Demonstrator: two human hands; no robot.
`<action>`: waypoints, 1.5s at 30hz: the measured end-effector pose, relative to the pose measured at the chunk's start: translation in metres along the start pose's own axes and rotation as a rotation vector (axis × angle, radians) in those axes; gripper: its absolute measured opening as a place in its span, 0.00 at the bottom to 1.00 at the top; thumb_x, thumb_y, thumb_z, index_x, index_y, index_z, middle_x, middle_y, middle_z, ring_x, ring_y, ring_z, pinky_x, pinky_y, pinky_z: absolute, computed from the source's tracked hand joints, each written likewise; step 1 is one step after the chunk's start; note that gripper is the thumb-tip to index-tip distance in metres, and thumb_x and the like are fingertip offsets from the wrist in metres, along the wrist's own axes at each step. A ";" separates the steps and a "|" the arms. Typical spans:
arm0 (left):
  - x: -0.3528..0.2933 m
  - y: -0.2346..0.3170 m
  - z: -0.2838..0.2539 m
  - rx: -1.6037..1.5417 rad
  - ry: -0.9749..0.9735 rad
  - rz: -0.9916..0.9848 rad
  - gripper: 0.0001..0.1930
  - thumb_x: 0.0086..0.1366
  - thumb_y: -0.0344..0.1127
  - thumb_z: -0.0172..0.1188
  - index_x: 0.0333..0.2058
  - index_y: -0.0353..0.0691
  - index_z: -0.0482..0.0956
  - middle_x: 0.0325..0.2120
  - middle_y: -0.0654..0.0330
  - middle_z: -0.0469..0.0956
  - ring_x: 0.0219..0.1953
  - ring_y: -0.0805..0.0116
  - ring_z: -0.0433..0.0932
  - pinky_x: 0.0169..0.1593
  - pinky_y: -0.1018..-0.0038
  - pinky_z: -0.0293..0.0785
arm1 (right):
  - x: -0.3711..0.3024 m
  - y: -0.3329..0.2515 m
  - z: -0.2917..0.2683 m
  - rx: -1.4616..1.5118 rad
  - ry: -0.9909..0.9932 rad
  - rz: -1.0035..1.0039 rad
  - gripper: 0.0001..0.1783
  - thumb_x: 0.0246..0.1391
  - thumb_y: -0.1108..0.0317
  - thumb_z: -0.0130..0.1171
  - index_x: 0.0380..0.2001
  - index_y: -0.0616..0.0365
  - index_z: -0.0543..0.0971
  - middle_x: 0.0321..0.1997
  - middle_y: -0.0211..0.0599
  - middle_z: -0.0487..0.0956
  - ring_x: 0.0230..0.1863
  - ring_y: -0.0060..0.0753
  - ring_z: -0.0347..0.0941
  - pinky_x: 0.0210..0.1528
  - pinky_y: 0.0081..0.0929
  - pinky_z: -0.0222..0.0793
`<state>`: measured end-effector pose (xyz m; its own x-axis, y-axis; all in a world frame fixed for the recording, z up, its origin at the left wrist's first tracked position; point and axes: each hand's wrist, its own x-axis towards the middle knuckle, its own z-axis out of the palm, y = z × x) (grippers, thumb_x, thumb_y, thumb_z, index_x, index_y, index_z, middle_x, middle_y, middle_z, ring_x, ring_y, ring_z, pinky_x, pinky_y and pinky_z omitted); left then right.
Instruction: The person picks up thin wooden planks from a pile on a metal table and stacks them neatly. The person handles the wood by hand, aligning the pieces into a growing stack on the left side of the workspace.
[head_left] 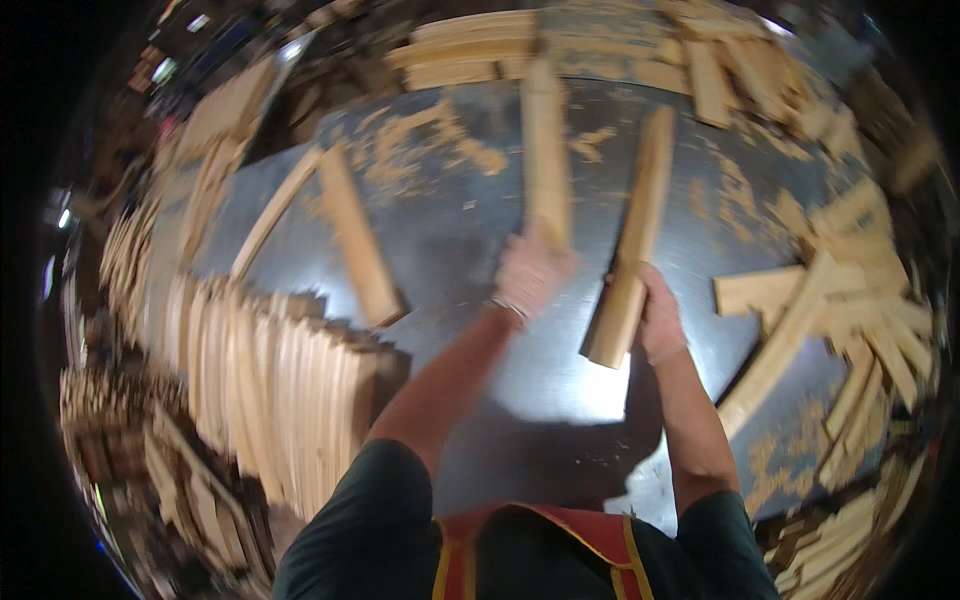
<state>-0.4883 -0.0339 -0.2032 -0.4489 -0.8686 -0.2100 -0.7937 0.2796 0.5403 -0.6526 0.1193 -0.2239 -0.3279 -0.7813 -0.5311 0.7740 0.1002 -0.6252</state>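
Note:
My left hand [535, 272], in a pale glove, is closed at the near end of a long wooden board [546, 150] that points away from me over the metal table. Motion blurs its fingers a little. To the right, my gloved right hand [660, 318] grips the side of a second wooden board [640, 235], its near end tilted toward me and its lower edge dark. Part of that hand's fingers is hidden behind the wood. Left of both hands, a loose board [360, 240] lies slanted on the table, beside a thinner curved strip [277, 212].
A dark metal table [480, 420] carries scattered wood shavings [430, 135]. At the left stands a tight row of boards [285, 385]. Crossed boards [850, 290] are heaped at the right, and more stacked boards [465, 45] lie along the far side.

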 end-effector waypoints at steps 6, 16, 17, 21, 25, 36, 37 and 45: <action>-0.097 -0.015 -0.014 0.064 -0.102 0.359 0.43 0.63 0.59 0.66 0.69 0.39 0.66 0.63 0.40 0.75 0.68 0.45 0.72 0.71 0.55 0.68 | 0.007 0.046 -0.022 0.142 -0.253 -0.005 0.35 0.63 0.57 0.65 0.68 0.62 0.70 0.64 0.50 0.79 0.63 0.51 0.78 0.68 0.50 0.75; -0.020 -0.251 -0.143 0.336 0.455 -0.539 0.31 0.60 0.54 0.70 0.56 0.42 0.77 0.46 0.50 0.84 0.51 0.48 0.83 0.54 0.57 0.81 | -0.040 0.108 0.054 0.178 -0.065 0.002 0.26 0.67 0.62 0.62 0.65 0.58 0.72 0.58 0.40 0.81 0.57 0.45 0.78 0.63 0.45 0.77; -0.014 -0.262 -0.150 0.280 0.327 -0.518 0.34 0.58 0.50 0.70 0.60 0.39 0.73 0.43 0.46 0.86 0.47 0.44 0.86 0.51 0.54 0.82 | -0.043 0.107 0.080 0.087 0.015 -0.064 0.28 0.63 0.66 0.66 0.64 0.59 0.73 0.56 0.40 0.82 0.56 0.44 0.79 0.63 0.43 0.77; -0.034 -0.201 -0.129 -0.156 0.369 -0.195 0.36 0.56 0.42 0.72 0.63 0.39 0.72 0.43 0.41 0.85 0.46 0.44 0.86 0.52 0.54 0.82 | -0.014 0.125 0.072 -0.053 0.208 -0.189 0.33 0.58 0.72 0.70 0.65 0.61 0.71 0.55 0.41 0.82 0.57 0.41 0.79 0.63 0.39 0.76; -0.053 -0.171 -0.049 -0.705 0.071 -0.053 0.43 0.58 0.35 0.72 0.71 0.36 0.64 0.56 0.40 0.80 0.54 0.50 0.83 0.57 0.61 0.80 | -0.027 0.131 0.096 -0.116 0.194 -0.237 0.31 0.56 0.72 0.73 0.62 0.61 0.74 0.56 0.42 0.82 0.56 0.40 0.79 0.63 0.40 0.76; -0.109 -0.113 0.034 -0.739 -0.185 0.094 0.37 0.75 0.45 0.59 0.76 0.35 0.57 0.58 0.50 0.78 0.57 0.58 0.78 0.61 0.64 0.76 | -0.081 0.149 0.053 0.480 -0.182 0.169 0.38 0.63 0.55 0.70 0.70 0.59 0.70 0.63 0.47 0.80 0.62 0.47 0.77 0.69 0.45 0.72; -0.118 -0.103 0.029 -0.769 -0.185 0.061 0.38 0.75 0.46 0.59 0.76 0.36 0.57 0.57 0.50 0.78 0.56 0.57 0.79 0.60 0.65 0.76 | -0.087 0.143 0.054 0.554 -0.204 0.183 0.37 0.64 0.56 0.70 0.70 0.59 0.69 0.64 0.46 0.79 0.63 0.46 0.77 0.69 0.45 0.72; -0.153 -0.023 -0.031 -0.789 -0.459 0.002 0.38 0.66 0.39 0.67 0.72 0.36 0.65 0.59 0.54 0.79 0.58 0.61 0.80 0.61 0.66 0.77 | -0.118 0.105 0.038 0.400 -0.181 0.101 0.40 0.62 0.58 0.70 0.73 0.53 0.66 0.64 0.47 0.79 0.60 0.48 0.79 0.64 0.46 0.77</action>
<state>-0.3884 0.0801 -0.1579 -0.7034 -0.5728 -0.4209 -0.3571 -0.2271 0.9060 -0.5120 0.1989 -0.2048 -0.1676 -0.8786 -0.4471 0.9574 -0.0369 -0.2864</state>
